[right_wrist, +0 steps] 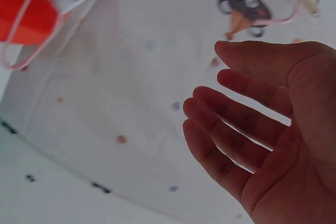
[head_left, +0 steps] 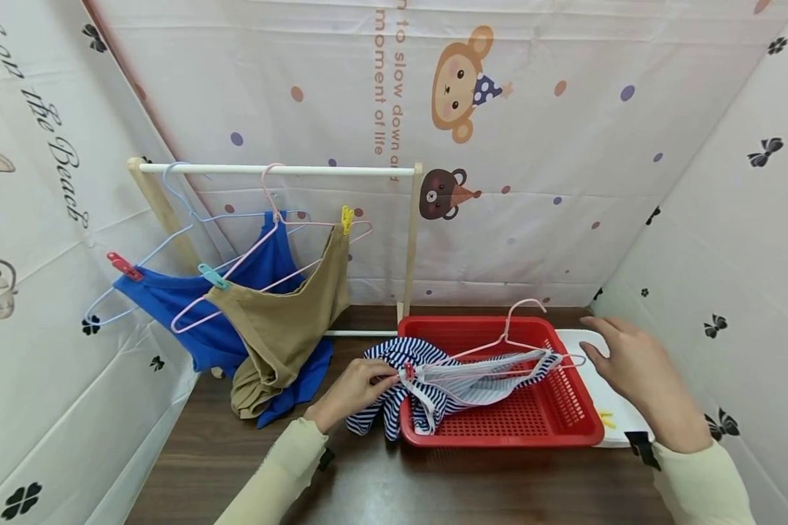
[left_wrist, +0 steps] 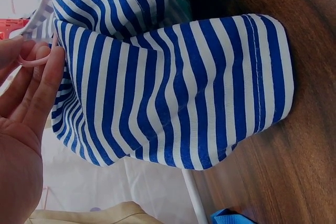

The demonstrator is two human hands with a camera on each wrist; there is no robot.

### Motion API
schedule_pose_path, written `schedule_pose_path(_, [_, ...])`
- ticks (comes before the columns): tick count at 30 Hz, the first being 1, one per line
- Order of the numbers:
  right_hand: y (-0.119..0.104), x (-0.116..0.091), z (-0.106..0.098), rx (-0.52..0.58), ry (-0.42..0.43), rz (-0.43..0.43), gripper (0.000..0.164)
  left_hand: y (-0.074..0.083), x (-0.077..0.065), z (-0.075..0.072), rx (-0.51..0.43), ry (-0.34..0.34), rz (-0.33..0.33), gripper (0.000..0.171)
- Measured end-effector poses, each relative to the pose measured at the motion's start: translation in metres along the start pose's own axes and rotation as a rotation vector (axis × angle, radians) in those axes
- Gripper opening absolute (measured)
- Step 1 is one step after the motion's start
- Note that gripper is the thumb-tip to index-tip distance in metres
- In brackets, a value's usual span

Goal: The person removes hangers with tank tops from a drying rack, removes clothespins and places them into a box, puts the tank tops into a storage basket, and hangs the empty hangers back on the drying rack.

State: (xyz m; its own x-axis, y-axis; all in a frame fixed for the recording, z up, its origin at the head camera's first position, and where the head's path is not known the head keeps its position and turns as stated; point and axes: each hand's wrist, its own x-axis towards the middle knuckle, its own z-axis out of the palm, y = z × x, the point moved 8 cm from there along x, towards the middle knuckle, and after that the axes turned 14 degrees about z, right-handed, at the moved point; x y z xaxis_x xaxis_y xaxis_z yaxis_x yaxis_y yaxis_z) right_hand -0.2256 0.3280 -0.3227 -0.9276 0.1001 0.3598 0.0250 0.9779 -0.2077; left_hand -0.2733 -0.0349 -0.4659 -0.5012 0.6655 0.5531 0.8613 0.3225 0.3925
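My left hand [head_left: 357, 390] pinches the left end of a pink hanger [head_left: 504, 340]; in the left wrist view the pink loop [left_wrist: 34, 61] shows between thumb and fingers. On this hanger is a blue-and-white striped garment [head_left: 446, 394], its white inside partly showing. A red clothespin [head_left: 409, 370] grips the garment close to my left fingertips. Beneath lies a red basket [head_left: 499, 440], with part of the garment hanging over its left side. My right hand [head_left: 637, 364] is raised right of the basket, fingers loosely spread and holding nothing, near the hanger's right end.
At the left stands a rack with a white rail [head_left: 341, 171]. A blue garment [head_left: 171, 299] hangs there on a blue hanger, and a tan garment [head_left: 269, 328] on a pink one, both with clothespins. Yellow clothespins [head_left: 605, 418] lie on a white tray [head_left: 594, 364] behind the basket's right side.
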Motion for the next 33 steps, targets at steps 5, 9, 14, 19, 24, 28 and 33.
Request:
schedule_pose_path(5, [-0.036, -0.008, -0.016, 0.024, 0.079, -0.096, 0.048, -0.001, 0.0, 0.001, -0.008, -0.011, -0.018, 0.014])
schedule_pose_path(9, [-0.065, -0.014, -0.023, 0.057, 0.143, -0.222, 0.048, -0.002, 0.0, 0.002, -0.006, -0.017, -0.027, 0.014])
schedule_pose_path(14, [-0.094, -0.016, -0.021, 0.088, 0.167, -0.325, 0.048, -0.001, -0.001, 0.001, -0.001, -0.008, -0.025, 0.014])
schedule_pose_path(19, [-0.122, -0.014, -0.011, 0.102, 0.126, -0.36, 0.043, -0.001, -0.001, 0.0, 0.011, 0.008, -0.003, 0.014])
schedule_pose_path(24, [-0.145, -0.013, 0.001, 0.107, 0.054, -0.353, 0.043, -0.002, -0.001, -0.001, 0.014, 0.013, 0.004, 0.014])
schedule_pose_path(28, [-0.158, -0.011, 0.015, 0.139, -0.04, -0.328, 0.046, -0.002, -0.001, -0.001, 0.014, 0.018, 0.011, 0.014])
schedule_pose_path(33, [-0.17, -0.011, 0.038, 0.189, -0.156, -0.335, 0.049, -0.001, -0.001, 0.0, 0.015, 0.022, 0.026, 0.013])
